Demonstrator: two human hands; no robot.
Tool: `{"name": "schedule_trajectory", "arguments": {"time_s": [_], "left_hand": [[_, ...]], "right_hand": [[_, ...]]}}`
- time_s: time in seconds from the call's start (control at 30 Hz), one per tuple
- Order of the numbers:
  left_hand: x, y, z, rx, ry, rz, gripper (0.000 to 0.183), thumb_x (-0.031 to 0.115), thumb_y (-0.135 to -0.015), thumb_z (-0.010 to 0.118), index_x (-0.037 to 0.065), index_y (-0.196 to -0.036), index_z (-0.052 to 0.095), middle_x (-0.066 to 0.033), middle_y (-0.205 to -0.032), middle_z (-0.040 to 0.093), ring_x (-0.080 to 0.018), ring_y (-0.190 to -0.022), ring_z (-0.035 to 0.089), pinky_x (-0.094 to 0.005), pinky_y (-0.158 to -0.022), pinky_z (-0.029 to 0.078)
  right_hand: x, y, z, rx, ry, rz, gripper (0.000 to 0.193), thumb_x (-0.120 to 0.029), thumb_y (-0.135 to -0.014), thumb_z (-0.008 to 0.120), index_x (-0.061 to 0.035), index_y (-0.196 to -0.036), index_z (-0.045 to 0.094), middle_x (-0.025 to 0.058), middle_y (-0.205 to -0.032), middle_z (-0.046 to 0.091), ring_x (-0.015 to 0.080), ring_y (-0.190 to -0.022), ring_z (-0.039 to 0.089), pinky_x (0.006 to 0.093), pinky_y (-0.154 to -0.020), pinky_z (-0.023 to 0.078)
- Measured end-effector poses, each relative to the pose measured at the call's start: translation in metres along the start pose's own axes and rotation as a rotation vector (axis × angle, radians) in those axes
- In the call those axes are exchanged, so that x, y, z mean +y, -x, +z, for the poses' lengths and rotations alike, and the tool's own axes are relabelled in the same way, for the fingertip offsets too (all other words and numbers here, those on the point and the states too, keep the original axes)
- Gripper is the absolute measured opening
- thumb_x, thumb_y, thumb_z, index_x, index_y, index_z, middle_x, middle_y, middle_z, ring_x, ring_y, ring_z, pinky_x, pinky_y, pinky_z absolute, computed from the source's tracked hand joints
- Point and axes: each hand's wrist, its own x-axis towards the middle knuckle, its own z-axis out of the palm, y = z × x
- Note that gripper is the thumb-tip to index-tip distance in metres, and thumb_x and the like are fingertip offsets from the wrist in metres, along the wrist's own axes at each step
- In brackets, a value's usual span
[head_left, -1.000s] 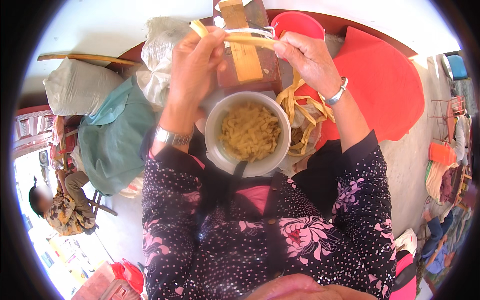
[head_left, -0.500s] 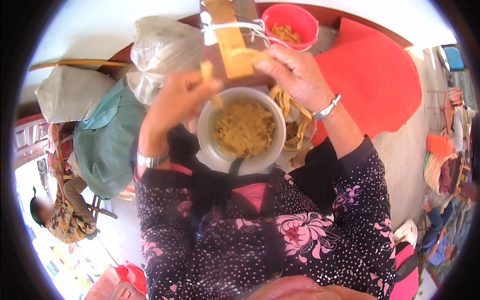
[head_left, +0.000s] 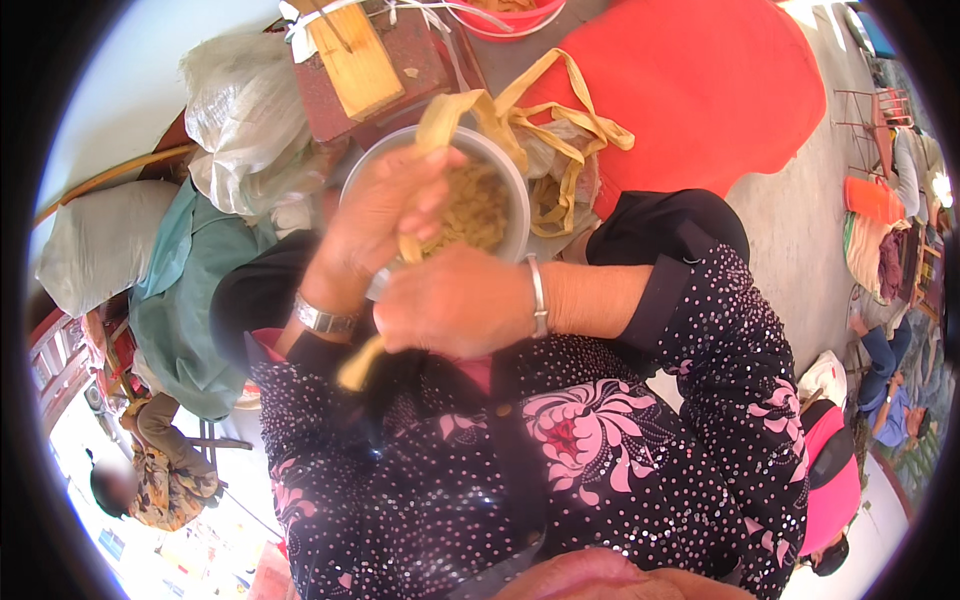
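Note:
A long, flat yellowish strip (head_left: 447, 118) runs through my left hand (head_left: 393, 203), its fingers closed on it above the white bucket (head_left: 517, 190). Nearer my body, my right hand (head_left: 455, 303) is a fist around the strip, with a short end poking out below it. Between the two hands a bit of the strip shows, slightly blurred. Many short yellowish pieces (head_left: 470, 210) fill the bucket, partly hidden by my hands. The strip's other part drapes over the bucket's far rim to a loose tangle of strips (head_left: 565, 190) on its right.
Beyond the bucket stands a reddish-brown block (head_left: 430, 75) topped by a wooden board (head_left: 352, 65). A pink-red basin (head_left: 510, 22) is behind it. The red sheet (head_left: 690, 90) spreads at right; pale sacks (head_left: 240, 120) and green cloth (head_left: 195, 320) lie left. People sit farther off.
My right hand has come down from beside the board toward my body, drawing the strip. Both hands are now close together over the bucket's near side. The view has shifted.

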Motion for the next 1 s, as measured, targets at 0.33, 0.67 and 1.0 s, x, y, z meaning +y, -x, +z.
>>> {"name": "schedule_trajectory", "arguments": {"time_s": [0.33, 0.67, 1.0], "left_hand": [[0.016, 0.008, 0.035, 0.358, -0.965, 0.335, 0.015, 0.013, -0.092, 0.053, 0.000, -0.095, 0.061, 0.0013, -0.074, 0.057, -0.0057, -0.063, 0.050, -0.0217, -0.058, 0.043], [0.020, 0.009, 0.037, 0.540, -1.745, 1.129, 0.015, 0.000, -0.073, 0.067, 0.003, -0.086, 0.063, -0.0100, -0.099, 0.061, -0.0265, -0.083, 0.060, -0.0322, -0.069, 0.050], [0.021, 0.026, 0.044, 0.286, -0.473, 0.581, 0.016, 0.001, -0.084, 0.063, 0.005, -0.097, 0.055, 0.0003, -0.089, 0.063, -0.0070, -0.085, 0.058, -0.0215, -0.076, 0.046]], "right_hand": [[0.047, -0.015, -0.050, 0.817, -0.188, 0.337, 0.028, -0.025, -0.093, 0.048, 0.0012, -0.083, 0.051, 0.0155, -0.065, 0.051, 0.0295, -0.060, 0.051, 0.0372, -0.058, 0.042], [0.058, -0.016, -0.075, 0.278, -0.387, 0.444, 0.039, -0.032, -0.090, 0.046, 0.0014, -0.072, 0.055, 0.0045, -0.061, 0.053, 0.0115, -0.059, 0.047, 0.0290, -0.059, 0.042], [0.043, -0.018, -0.072, 0.315, -0.444, 0.224, 0.026, -0.030, -0.093, 0.055, -0.0041, -0.097, 0.057, -0.0027, -0.074, 0.051, 0.0048, -0.065, 0.046, 0.0207, -0.058, 0.039]]}}
